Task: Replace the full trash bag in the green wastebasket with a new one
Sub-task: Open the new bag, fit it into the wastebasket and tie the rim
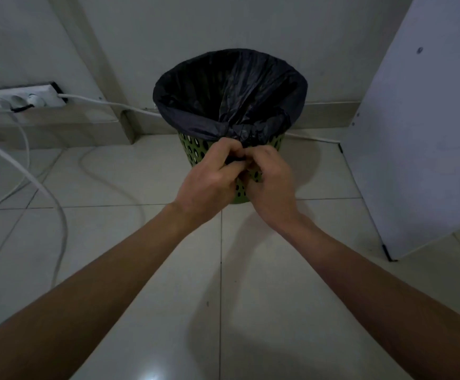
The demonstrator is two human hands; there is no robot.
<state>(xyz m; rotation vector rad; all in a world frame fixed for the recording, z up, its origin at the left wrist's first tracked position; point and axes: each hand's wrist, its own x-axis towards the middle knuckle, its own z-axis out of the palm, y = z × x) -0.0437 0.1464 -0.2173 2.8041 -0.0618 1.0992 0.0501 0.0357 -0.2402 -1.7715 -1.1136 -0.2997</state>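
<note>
Curled fingers (230,150) of both hands pinch a gathered twist of the black trash bag (193,105) at the near rim. The left hand (209,174) and right hand (268,178) meet in front of the green wastebasket (196,150), which stands on floor tiles (141,242) by a wall (168,37). The bag lines it (contents hidden). They are probably working a knot in the slack, so the pull should be gentle and close to the rim to avoid tearing the thin plastic.
</note>
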